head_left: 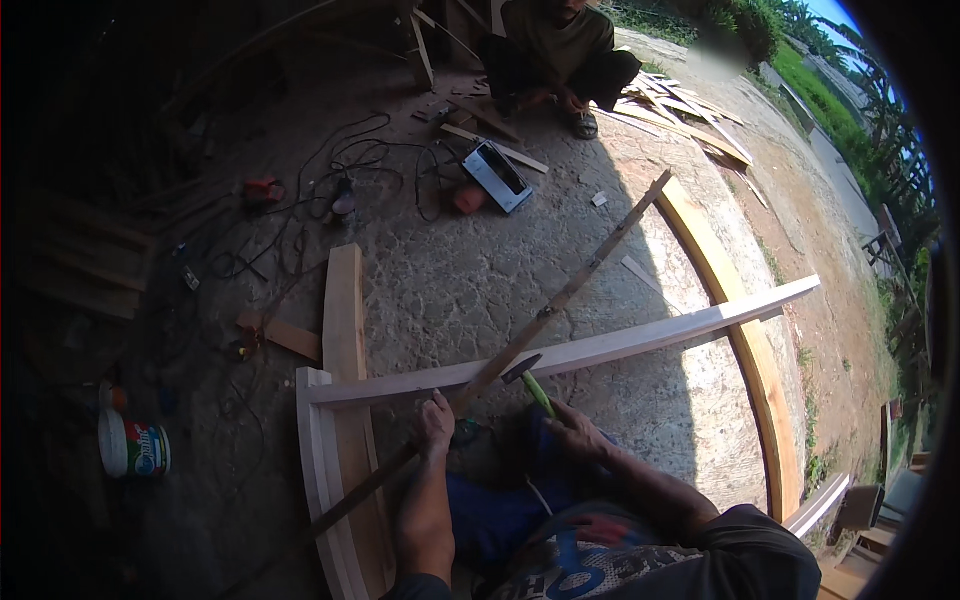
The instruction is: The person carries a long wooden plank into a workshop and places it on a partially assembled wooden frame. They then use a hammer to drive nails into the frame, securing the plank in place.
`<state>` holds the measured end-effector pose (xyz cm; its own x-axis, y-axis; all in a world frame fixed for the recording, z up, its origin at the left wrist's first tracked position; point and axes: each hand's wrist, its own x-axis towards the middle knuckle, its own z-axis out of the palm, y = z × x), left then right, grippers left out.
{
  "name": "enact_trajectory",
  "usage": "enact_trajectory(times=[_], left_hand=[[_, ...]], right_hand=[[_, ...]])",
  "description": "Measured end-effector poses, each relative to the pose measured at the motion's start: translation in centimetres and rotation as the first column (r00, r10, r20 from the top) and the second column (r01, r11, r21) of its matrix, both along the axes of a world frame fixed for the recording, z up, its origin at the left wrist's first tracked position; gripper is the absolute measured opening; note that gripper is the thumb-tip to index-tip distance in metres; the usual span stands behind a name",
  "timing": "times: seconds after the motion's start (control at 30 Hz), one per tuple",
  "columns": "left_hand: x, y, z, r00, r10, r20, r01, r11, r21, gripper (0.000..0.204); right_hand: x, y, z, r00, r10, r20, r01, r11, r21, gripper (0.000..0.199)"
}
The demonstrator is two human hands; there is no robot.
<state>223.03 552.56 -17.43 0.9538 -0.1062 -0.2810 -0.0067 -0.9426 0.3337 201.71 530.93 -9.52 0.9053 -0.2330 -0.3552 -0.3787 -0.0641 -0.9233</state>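
My left hand [435, 422] is closed around a long, thin wooden strip [545, 312], which slants from the lower left up to the far right. The strip crosses over a pale planed beam [620, 345] just ahead of that hand. In my right hand [578, 437] is a hammer [536, 388] with a green handle and a dark head. The hammer head hovers or rests beside the crossing; I cannot tell whether it touches. At its left end the beam meets another pale timber [318, 470]. A wider plank [345, 310] lies beneath that end.
A yellowish plank [755, 375] lies under the beam's right end. Ahead, a person [560, 55] squats near a scrap wood pile [680, 110]. A blue-grey power tool [497, 177] and tangled cords [375, 150] lie on the concrete. A white bucket [133, 445] stands left.
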Motion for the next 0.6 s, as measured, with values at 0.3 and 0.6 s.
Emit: enact_trajectory(times=[0.3,0.6], left_hand=[[0.0,0.8,-2.4,0.984,-0.049,0.173,0.068,0.992,-0.105,0.067],[-0.7,4.4,1.2,0.901,-0.422,0.102,0.433,0.889,-0.149,0.062]], right_hand=[[0.0,-0.9,-2.4,0.984,-0.176,-0.038,0.180,0.960,0.216,0.057],[1.3,0.7,-2.8,0.968,-0.222,-0.115,0.249,0.894,0.373,0.051]])
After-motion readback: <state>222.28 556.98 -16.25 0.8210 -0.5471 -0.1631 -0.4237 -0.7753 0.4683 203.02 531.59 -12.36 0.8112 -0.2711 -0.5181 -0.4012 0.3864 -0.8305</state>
